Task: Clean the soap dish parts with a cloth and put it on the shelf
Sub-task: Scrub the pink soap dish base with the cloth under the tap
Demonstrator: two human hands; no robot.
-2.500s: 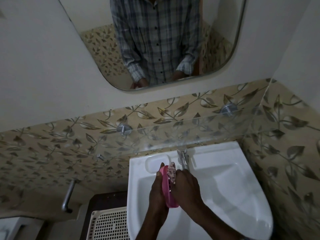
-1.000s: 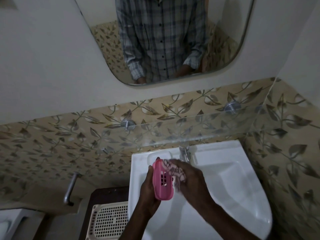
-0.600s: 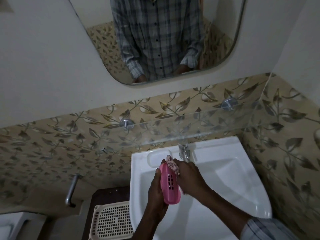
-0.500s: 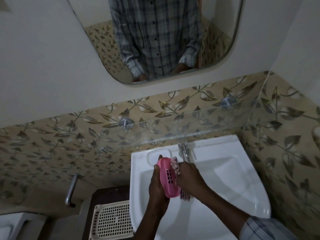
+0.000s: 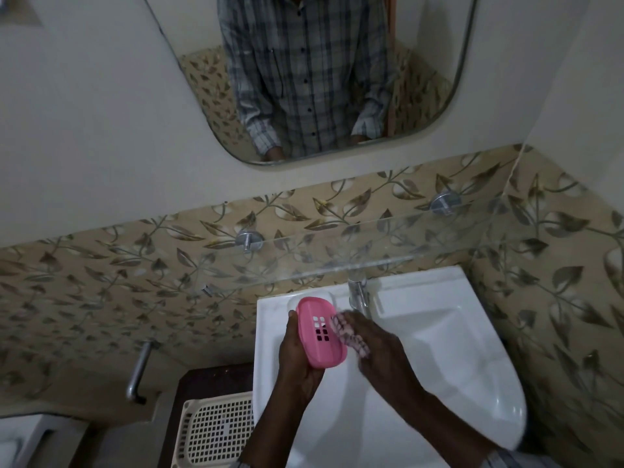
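A pink soap dish part (image 5: 320,332) with a small grid of drain holes is held over the white sink (image 5: 439,349). My left hand (image 5: 297,359) grips it from the left and below, its flat face turned toward me. My right hand (image 5: 378,349) holds a patterned cloth (image 5: 347,334) bunched against the dish's right edge. A clear glass shelf (image 5: 337,258) runs along the tiled wall just above the sink, on two metal brackets.
A chrome tap (image 5: 359,293) stands at the sink's back edge, right behind my hands. A cream perforated basket (image 5: 216,430) sits on a dark stand to the left. A metal handle (image 5: 138,373) sticks out of the left wall. A mirror (image 5: 304,79) hangs above.
My left hand has turned the pink dish so its holed face shows more fully. The cloth in my right hand has slid along the dish's right side.
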